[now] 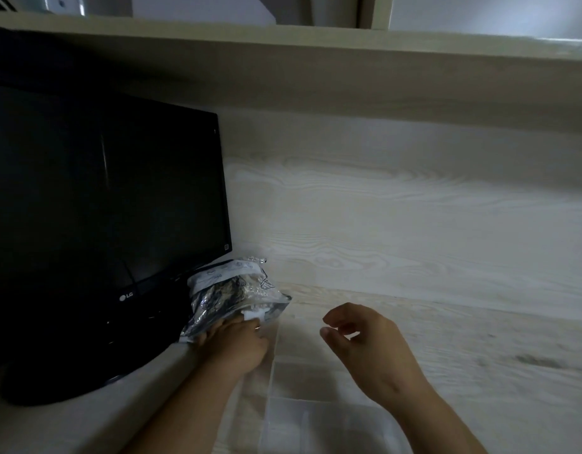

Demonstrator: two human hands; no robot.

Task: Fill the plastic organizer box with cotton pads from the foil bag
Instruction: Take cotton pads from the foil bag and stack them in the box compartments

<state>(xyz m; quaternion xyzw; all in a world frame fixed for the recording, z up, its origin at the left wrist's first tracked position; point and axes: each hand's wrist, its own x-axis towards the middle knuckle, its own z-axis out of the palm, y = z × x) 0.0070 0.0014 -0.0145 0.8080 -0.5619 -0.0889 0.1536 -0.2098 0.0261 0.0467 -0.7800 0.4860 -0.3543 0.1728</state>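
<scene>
A crinkled foil bag [232, 294] lies on the pale wooden desk beside the monitor's foot, its white zip slider [254, 313] at the near end. My left hand [237, 342] grips the bag's near edge, fingers curled around it by the slider. A clear plastic organizer box [302, 385] with several compartments sits on the desk in front of me, hard to make out in the dim light. My right hand [358, 339] hovers above the box's far right part, fingers loosely curled and holding nothing. No cotton pads are visible outside the bag.
A black LG monitor [103, 208] on a round black base [70, 378] fills the left side, touching the bag. A wooden shelf [316, 37] runs overhead. The desk surface [447, 257] stretches to the right.
</scene>
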